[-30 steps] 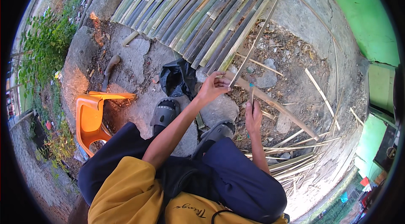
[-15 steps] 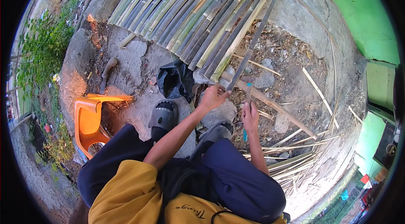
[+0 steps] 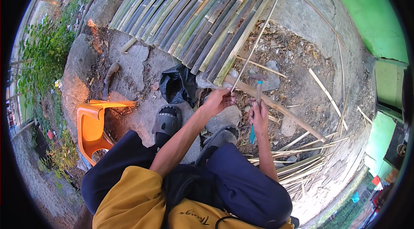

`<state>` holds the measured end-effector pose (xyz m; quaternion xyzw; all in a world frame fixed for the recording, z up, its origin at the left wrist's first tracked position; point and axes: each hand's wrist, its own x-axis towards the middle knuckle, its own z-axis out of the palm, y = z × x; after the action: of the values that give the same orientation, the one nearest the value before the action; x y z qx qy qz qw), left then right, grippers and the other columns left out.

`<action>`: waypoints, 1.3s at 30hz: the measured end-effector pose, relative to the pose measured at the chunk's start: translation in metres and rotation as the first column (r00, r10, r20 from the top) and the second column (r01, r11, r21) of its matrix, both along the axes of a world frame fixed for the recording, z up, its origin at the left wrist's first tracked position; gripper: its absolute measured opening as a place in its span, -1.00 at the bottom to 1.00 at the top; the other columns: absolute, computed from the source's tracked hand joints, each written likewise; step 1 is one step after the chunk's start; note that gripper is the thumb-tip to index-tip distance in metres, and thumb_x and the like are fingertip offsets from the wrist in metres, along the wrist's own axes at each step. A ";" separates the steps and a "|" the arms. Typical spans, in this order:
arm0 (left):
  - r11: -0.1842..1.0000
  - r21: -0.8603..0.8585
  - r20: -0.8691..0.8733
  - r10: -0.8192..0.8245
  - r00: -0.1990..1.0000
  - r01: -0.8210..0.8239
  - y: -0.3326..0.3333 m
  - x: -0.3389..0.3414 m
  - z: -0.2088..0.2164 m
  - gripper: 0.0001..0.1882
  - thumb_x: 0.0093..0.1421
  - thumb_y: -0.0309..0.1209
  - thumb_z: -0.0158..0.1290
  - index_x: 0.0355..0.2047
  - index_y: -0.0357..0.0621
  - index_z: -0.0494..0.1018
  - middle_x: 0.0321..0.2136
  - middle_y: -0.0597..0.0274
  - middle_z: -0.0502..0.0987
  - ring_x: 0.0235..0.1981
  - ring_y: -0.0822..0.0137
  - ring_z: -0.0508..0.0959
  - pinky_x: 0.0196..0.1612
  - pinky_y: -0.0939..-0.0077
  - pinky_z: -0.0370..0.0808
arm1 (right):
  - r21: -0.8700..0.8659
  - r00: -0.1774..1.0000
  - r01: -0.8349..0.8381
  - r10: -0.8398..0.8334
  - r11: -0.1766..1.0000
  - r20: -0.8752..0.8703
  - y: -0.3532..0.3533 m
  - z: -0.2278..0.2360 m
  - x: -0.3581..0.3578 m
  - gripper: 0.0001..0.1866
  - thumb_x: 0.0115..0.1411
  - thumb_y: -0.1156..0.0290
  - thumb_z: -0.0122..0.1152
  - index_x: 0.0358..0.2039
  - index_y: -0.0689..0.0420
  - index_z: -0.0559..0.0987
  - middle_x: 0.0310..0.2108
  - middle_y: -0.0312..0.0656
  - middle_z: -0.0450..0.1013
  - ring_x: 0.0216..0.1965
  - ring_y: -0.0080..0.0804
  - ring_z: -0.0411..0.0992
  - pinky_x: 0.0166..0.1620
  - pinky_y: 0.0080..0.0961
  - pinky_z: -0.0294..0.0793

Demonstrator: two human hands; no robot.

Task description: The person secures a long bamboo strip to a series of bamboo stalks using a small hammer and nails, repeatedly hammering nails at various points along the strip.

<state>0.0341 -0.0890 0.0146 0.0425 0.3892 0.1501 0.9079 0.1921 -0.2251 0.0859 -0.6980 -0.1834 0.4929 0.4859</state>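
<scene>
My left hand (image 3: 219, 101) pinches the near end of a long bamboo strip (image 3: 258, 39). The strip slants away to the far right, edge toward me, beside a row of bamboo slats (image 3: 189, 18) laid side by side. In my right hand (image 3: 259, 119) is a hammer (image 3: 259, 90) with a teal-ended handle, its dark head up and away from me. A round wooden pole (image 3: 280, 107) lies crosswise under the near ends of the slats and runs between my hands to the right. A black plastic bag (image 3: 177, 84) sits on the ground left of my left hand.
An orange plastic chair (image 3: 91, 125) lies at the left, near a dark-handled blade (image 3: 111, 77). Thin bamboo offcuts (image 3: 302, 173) are heaped at the lower right, and more strips lie against the pavement. A green wall (image 3: 366, 9) bounds the far right.
The bamboo strip has been turned from its broad face to its narrow edge in my left hand. The hammer has shifted slightly, and its head now shows.
</scene>
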 end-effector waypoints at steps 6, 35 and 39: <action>0.866 0.405 -0.326 -0.165 0.931 0.295 0.014 0.001 0.005 -0.69 0.51 -0.23 -0.09 -0.22 -0.22 0.48 -0.45 0.25 0.56 -0.52 0.30 0.53 -0.36 0.34 0.53 | -0.048 0.974 -0.029 0.039 0.998 0.221 0.007 0.003 0.002 -0.76 0.49 0.32 0.06 0.01 0.20 0.53 -0.58 -0.32 0.36 -0.66 -0.65 0.29 -0.58 -0.58 0.26; -0.035 0.930 -0.355 -0.335 0.873 0.365 0.040 0.006 0.072 -0.69 0.39 -0.46 0.10 0.11 -0.25 0.53 -0.21 0.07 0.57 -0.12 0.25 0.56 -0.03 0.33 0.49 | 0.214 0.959 0.135 -0.182 0.967 0.217 0.029 0.016 -0.004 -0.54 0.18 0.49 0.48 -0.07 0.24 0.36 -0.28 -0.13 0.52 -0.28 -0.47 0.58 -0.30 -0.53 0.60; -0.440 0.847 -0.429 -0.239 0.871 0.297 0.074 0.014 0.108 -0.61 0.19 -0.53 0.20 0.04 -0.22 0.49 -0.10 -0.04 0.51 0.00 -0.14 0.51 0.05 0.08 0.47 | 0.196 0.966 0.125 -0.164 0.973 0.197 0.018 0.021 0.006 -0.58 0.21 0.58 0.40 -0.01 0.25 0.37 -0.26 -0.21 0.45 -0.32 -0.51 0.55 -0.27 -0.56 0.59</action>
<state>0.0477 -0.0148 0.1226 0.8590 0.0895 0.1637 0.4767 0.1986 -0.2070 0.1071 -0.7110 -0.2266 0.3599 0.5600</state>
